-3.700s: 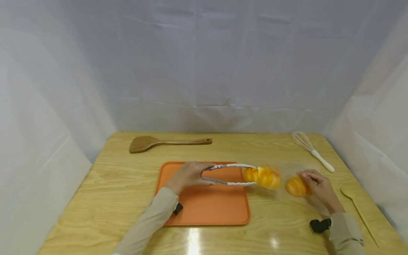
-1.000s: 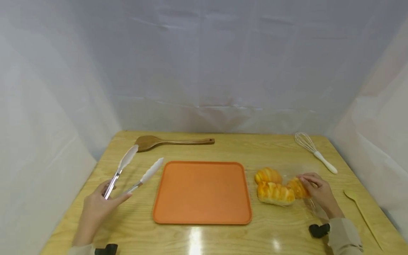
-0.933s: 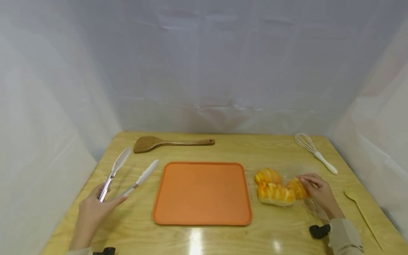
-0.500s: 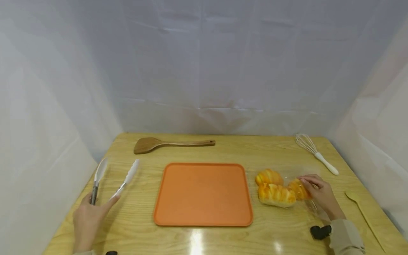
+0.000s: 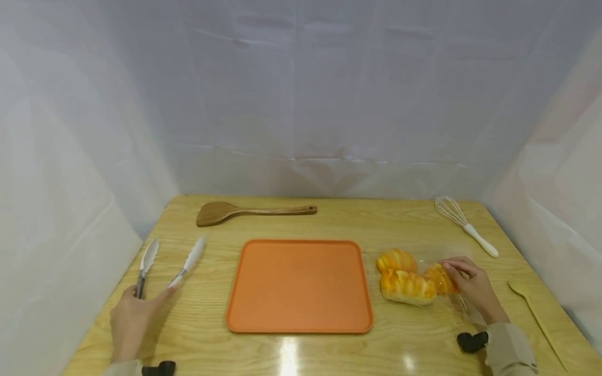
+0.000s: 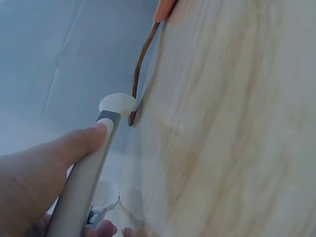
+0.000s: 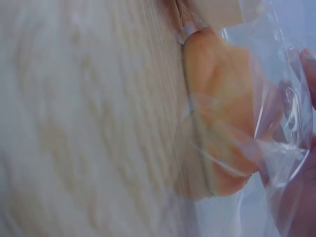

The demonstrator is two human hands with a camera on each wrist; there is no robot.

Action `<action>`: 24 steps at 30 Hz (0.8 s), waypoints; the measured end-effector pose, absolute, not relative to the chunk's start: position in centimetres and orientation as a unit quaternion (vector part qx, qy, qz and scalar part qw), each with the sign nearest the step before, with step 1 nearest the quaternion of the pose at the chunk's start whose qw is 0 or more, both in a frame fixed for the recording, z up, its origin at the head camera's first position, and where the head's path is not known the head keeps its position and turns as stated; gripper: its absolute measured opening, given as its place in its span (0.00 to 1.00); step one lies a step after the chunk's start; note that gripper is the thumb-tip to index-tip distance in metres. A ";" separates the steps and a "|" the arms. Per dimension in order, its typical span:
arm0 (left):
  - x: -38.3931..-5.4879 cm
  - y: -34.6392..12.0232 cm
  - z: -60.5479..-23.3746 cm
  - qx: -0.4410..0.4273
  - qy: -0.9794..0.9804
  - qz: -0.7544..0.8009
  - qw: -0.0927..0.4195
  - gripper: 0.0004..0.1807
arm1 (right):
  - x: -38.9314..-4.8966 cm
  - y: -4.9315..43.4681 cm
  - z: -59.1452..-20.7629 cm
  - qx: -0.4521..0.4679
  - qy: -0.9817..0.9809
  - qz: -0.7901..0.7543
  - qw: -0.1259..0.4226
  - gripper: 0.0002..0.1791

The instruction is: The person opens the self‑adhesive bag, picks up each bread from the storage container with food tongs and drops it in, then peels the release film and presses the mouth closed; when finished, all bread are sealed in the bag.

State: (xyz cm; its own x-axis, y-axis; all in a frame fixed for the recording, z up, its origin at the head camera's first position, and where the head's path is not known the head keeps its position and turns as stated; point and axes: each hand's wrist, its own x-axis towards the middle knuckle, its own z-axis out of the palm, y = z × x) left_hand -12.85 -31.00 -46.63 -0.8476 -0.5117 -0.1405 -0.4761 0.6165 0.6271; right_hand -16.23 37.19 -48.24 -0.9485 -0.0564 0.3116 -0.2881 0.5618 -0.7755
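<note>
My left hand (image 5: 134,321) holds metal tongs (image 5: 148,256) with white scalloped tips, spread apart at the table's left side; nothing is between the tips. In the left wrist view the thumb lies along one arm of the tongs. My right hand (image 5: 476,290) pinches a clear plastic bag (image 7: 291,163) at the right. A round ridged bread roll (image 5: 396,259), a long braided bread (image 5: 408,287) and another bread roll (image 5: 439,278) lie close together at the bag. Plastic overlaps the roll nearest the right fingers, which partly hide it.
An orange tray (image 5: 299,287) lies mid-table, between the tongs and the breads. A wooden spatula (image 5: 256,211) lies at the back left, a whisk (image 5: 465,225) at the back right. A long yellow spoon (image 5: 538,324) lies beside the right forearm.
Earlier the tongs held a bread above the tray's right side near the bag. That bread now lies among the others; the tongs have moved left and down, spread apart. The right hand stays put.
</note>
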 end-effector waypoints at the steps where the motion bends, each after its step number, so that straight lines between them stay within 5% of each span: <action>1: -12.9 -31.1 -46.6 0.273 -0.899 -0.341 0.024 0.60 | -16.2 37.2 -48.2 0.098 -0.875 0.458 0.125 0.17; 8: -13.1 -31.1 -46.4 0.247 -0.909 -0.337 -0.008 0.62 | -16.1 37.2 -48.1 0.098 -0.877 0.454 0.122 0.16; 24: -12.8 -30.3 -46.6 0.229 -0.925 -0.301 0.037 0.58 | -16.1 37.1 -47.1 0.079 -0.882 0.453 0.107 0.18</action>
State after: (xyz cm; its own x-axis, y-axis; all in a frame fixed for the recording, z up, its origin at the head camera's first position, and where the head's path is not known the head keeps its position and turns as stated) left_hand -12.82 -30.26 -46.63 -0.8925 -0.4457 -0.0696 -0.4015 0.7145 0.5730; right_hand -16.11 37.15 -47.05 -0.9647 -0.0433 0.2599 -0.2365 0.5772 -0.7816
